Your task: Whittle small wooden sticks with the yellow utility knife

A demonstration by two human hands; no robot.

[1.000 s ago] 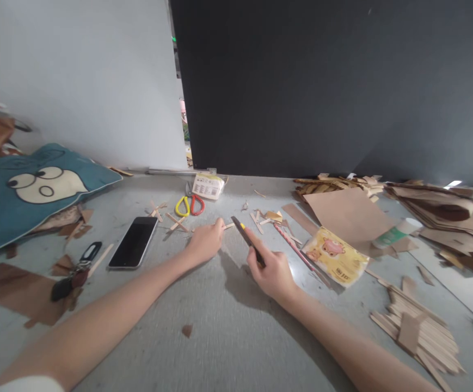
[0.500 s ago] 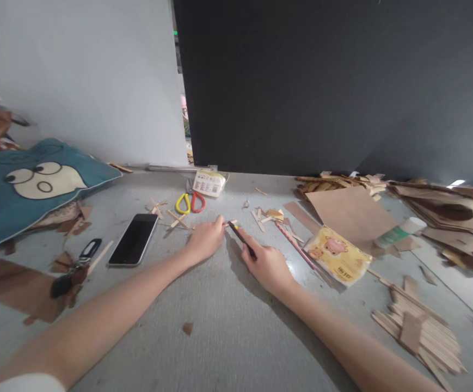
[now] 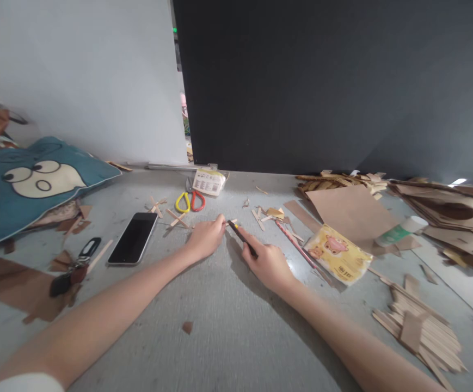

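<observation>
My left hand (image 3: 207, 238) is closed in a pinch, its fingertips at one end of a small pale wooden stick (image 3: 231, 222). My right hand (image 3: 269, 265) is wrapped around a slim black tool (image 3: 243, 237), a pen or craft knife; I cannot tell which. The tool's tip lies against or just over the stick, with a small yellow spot beside it. Crossed wooden sticks (image 3: 177, 219) lie just beyond my left hand. Right of my right hand are a red-and-white striped rod (image 3: 295, 244) and a yellow packet (image 3: 339, 255) with a cartoon animal.
A phone (image 3: 133, 238) and keys (image 3: 71, 276) lie on the left, near a blue cushion (image 3: 44, 185). Scissors (image 3: 189, 201) and a white packet (image 3: 209, 182) sit at the back. On the right are brown cardboard (image 3: 350, 212), a glue stick (image 3: 401, 231) and piled wooden sticks (image 3: 424, 326).
Almost nothing differs. Both hands keep their place and hold, and the black tool's angle has shifted only very slightly.
</observation>
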